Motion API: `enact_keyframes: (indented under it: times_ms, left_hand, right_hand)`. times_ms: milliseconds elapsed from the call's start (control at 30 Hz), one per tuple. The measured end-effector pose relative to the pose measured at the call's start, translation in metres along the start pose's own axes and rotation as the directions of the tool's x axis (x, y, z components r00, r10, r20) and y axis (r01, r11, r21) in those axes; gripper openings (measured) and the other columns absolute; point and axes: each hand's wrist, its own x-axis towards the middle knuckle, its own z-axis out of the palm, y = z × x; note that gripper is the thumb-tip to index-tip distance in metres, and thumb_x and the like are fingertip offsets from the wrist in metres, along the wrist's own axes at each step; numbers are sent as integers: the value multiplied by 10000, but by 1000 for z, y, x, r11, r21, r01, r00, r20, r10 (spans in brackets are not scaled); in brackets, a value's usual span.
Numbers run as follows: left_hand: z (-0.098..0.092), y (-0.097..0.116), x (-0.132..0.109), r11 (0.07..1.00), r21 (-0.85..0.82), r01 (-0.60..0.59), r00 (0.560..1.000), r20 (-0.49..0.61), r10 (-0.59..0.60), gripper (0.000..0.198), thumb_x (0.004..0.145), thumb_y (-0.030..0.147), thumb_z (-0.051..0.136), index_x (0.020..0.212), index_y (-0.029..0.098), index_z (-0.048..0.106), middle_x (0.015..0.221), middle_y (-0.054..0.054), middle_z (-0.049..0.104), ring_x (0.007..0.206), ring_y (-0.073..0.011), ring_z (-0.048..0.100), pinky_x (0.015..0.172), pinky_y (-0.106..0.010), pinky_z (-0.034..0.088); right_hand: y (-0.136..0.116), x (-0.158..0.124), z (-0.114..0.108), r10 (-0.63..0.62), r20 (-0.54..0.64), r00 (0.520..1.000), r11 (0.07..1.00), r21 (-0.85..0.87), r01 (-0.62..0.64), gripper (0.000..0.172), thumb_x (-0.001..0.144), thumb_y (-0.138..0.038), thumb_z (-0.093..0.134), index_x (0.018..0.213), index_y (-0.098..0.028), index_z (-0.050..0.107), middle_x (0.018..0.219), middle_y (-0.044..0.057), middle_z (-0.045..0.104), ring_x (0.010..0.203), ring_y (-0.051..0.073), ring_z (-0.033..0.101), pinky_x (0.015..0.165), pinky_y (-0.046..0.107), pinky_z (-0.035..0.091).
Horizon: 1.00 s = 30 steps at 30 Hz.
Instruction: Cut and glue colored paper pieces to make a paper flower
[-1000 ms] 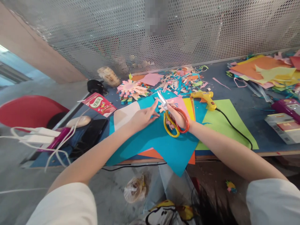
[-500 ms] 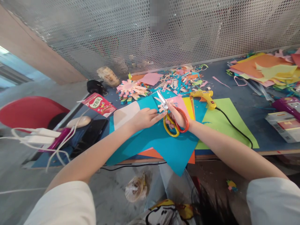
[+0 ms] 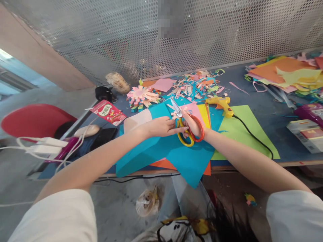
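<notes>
My right hand (image 3: 191,123) grips a pair of scissors (image 3: 178,112) with one yellow and one red handle loop. The metal blades point up and away, slightly left. My left hand (image 3: 164,126) is palm down, its index finger stretched across to the yellow loop and the fingers of my right hand; its other fingers are partly curled. By the blades is a small pale pink fringed paper strip (image 3: 173,116); which hand, if any, holds it is hidden. Under both hands lies blue paper (image 3: 148,149), with a pale pink sheet (image 3: 136,121) on it.
Behind the hands stand a fringed paper flower (image 3: 143,96) and a heap of paper scraps (image 3: 198,84). A yellow glue gun (image 3: 220,103) lies on the right, its black cord crossing green paper (image 3: 242,134). A red packet (image 3: 108,112) and a black phone (image 3: 103,138) are left.
My left hand has shifted slightly down and right, its index finger now reaching over the yellow loop. The scissors stay in my right hand, nearly still.
</notes>
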Motion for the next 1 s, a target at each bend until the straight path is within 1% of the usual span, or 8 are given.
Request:
enact_keyframes:
  times_ms: [167, 333, 433, 667, 767, 833, 900, 1000]
  left_hand:
    - [7, 4, -5, 968, -170, 184, 980, -39, -193, 397, 954, 153, 276, 1261, 211, 520, 744, -45, 654, 634, -139, 599, 586, -231, 428]
    - [11, 13, -20, 842, -411, 350, 884, -153, -443, 585, 968, 276, 301, 1471, 127, 43, 899, -92, 700, 819, -184, 666, 681, -259, 503]
    - [4, 24, -27, 705, -572, 420, 833, -66, -549, 778, 938, 368, 407, 1465, 143, -120, 1044, -120, 702, 1014, -214, 651, 796, -311, 527]
    - [-24, 50, -33, 248, -919, 307, 831, 132, -541, 656, 917, 370, 464, 1469, 185, 163, 980, -68, 736, 1077, -184, 639, 941, -333, 494]
    - [-30, 54, -29, 335, -786, 520, 751, 234, -618, 713, 882, 467, 487, 1467, 181, 197, 1334, -137, 544, 1288, -282, 462, 1085, -488, 338]
    - [-38, 61, -28, 381, -726, 573, 765, 306, -567, 681, 898, 502, 421, 1455, 149, 246, 1463, -156, 367, 1339, -312, 382, 1128, -511, 250]
    - [-51, 72, -31, 332, -755, 566, 790, 381, -480, 744, 892, 556, 388, 1487, 189, 133, 1521, -112, 251, 1378, -293, 310, 1090, -424, 356]
    - [-70, 87, -42, 327, -800, 504, 838, 360, -411, 698, 909, 563, 333, 1489, 251, 102, 1526, -59, 259, 1381, -244, 315, 1089, -378, 367]
  right_hand:
    - [-1, -1, 2, 12, 12, 1000, 1000, 9, -12, 468, 841, -698, 335, 810, -233, 374, 452, -72, 442, 297, 92, 380, 342, 236, 395]
    - [-3, -3, 4, 21, -3, 1000, 1000, 15, -21, 479, 843, -701, 325, 755, -232, 368, 436, -61, 436, 298, 93, 379, 347, 236, 385]
    - [-3, -3, 3, 49, -4, 999, 999, 21, -49, 482, 849, -698, 313, 740, -232, 373, 433, -56, 435, 300, 96, 377, 347, 239, 383]
    - [1, -1, 1, 23, -5, 1000, 1000, 11, -23, 457, 872, -665, 310, 777, -224, 381, 445, -58, 459, 301, 93, 394, 351, 226, 397]
    - [3, -1, 0, 5, -7, 1000, 1000, 12, -5, 465, 861, -679, 325, 797, -222, 386, 446, -65, 462, 306, 92, 403, 351, 217, 400]
    - [3, -1, 0, 8, -5, 1000, 1000, 12, -8, 474, 858, -684, 320, 795, -220, 389, 446, -62, 463, 313, 95, 415, 350, 215, 400]
    - [2, -1, 0, 21, 1, 1000, 1000, 11, -21, 482, 856, -688, 317, 782, -218, 389, 449, -55, 465, 315, 98, 422, 343, 216, 396]
    - [2, -1, -1, 38, 5, 999, 999, 15, -38, 480, 848, -691, 337, 768, -221, 393, 460, -55, 461, 310, 93, 412, 335, 215, 389]
